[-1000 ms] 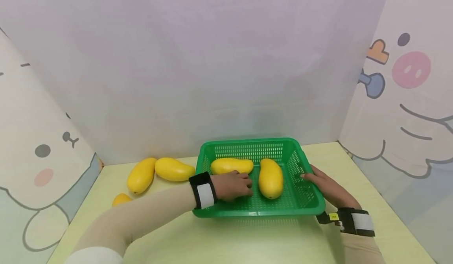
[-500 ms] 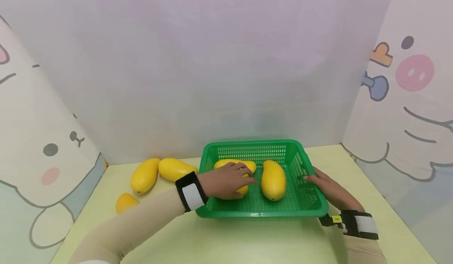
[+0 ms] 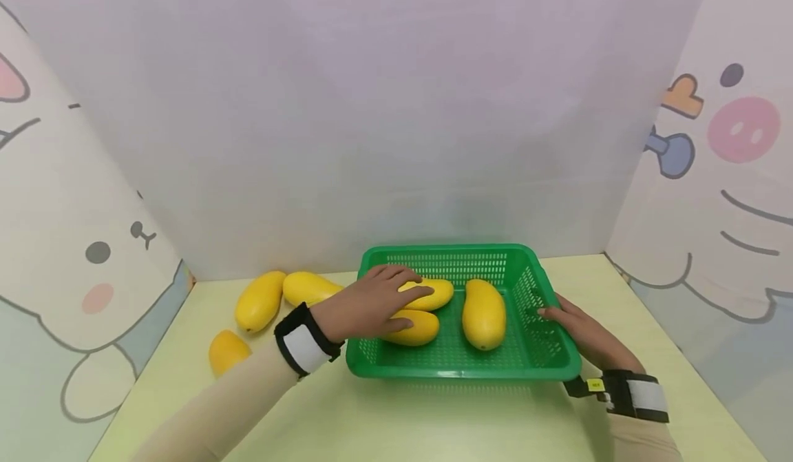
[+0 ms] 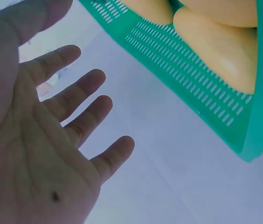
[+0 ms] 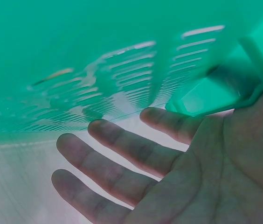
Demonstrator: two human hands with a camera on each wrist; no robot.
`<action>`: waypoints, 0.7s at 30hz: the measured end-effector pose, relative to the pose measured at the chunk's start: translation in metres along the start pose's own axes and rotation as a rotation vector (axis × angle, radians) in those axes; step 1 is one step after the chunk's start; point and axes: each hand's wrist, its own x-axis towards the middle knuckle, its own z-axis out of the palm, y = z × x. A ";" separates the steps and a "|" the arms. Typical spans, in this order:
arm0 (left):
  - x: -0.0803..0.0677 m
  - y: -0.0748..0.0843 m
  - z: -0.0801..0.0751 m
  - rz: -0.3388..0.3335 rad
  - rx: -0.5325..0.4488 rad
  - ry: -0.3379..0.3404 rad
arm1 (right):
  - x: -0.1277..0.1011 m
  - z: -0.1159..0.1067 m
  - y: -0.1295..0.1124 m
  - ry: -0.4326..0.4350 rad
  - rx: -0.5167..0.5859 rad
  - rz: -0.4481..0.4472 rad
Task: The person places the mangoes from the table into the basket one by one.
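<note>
The left hand is flat and holds nothing, above two mangoes in the green basket at the surface's back edge. The right hand rests flat against the basket's right side.

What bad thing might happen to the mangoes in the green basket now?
1. Two mangoes sit piled by the left wall of the green basket, under the open left hand; the top one might roll off or get bruised.
2. The right hand only rests at the basket's right wall, so a bump might slide the basket.
3. A small mango lies near the table's left edge and might get knocked off.
</note>
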 end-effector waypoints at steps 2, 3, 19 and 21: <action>-0.007 -0.003 -0.002 -0.010 -0.016 0.042 | 0.000 0.000 0.001 0.002 0.008 0.006; -0.011 -0.005 -0.003 -0.020 -0.031 0.062 | 0.001 0.001 0.001 0.000 0.011 0.005; -0.063 -0.029 0.005 -0.164 -0.109 0.304 | 0.002 -0.001 0.000 -0.005 0.047 0.018; -0.068 -0.030 0.009 -0.177 -0.124 0.303 | 0.002 -0.001 0.000 -0.008 0.048 0.018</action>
